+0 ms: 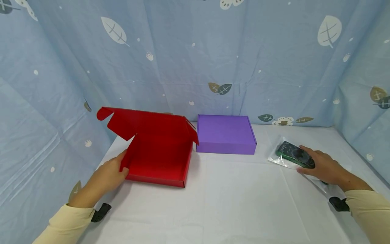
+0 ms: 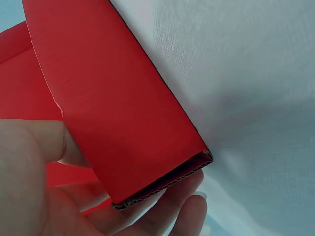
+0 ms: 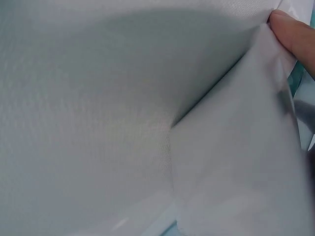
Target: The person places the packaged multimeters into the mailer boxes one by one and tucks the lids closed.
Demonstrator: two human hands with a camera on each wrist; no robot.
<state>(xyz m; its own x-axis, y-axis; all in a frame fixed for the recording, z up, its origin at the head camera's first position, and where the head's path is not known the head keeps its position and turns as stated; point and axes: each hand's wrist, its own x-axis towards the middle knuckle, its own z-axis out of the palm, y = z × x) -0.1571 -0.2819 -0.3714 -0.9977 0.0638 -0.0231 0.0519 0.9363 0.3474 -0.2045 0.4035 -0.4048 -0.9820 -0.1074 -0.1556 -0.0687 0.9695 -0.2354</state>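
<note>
Left hand point(image 1: 108, 173): clamped on the left wall of the red box point(image 1: 158, 157); in the left wrist view the wall lay between thumb and fingers, close to a corner with bare corrugated edge.
Red box: stood on the white cloth point(image 1: 237, 196) with its lid raised, tilted toward the back, and its inside in view, extending rightward from the grip.
Right hand point(image 1: 329, 167): closed around the near end of the green-edged device point(image 1: 295, 154), thumb on the near side, a finger on the far side.
Green-edged device: lay within the clear bag point(image 1: 278, 162), its far end projecting leftward beyond the fingertips; whether it touched the cloth could not be told.
Clear bag: spread past the device toward the left and under the palm.
Purple box point(image 1: 225, 134): sat between both hands, farther back, near the blue curtain point(image 1: 189, 61).
</note>
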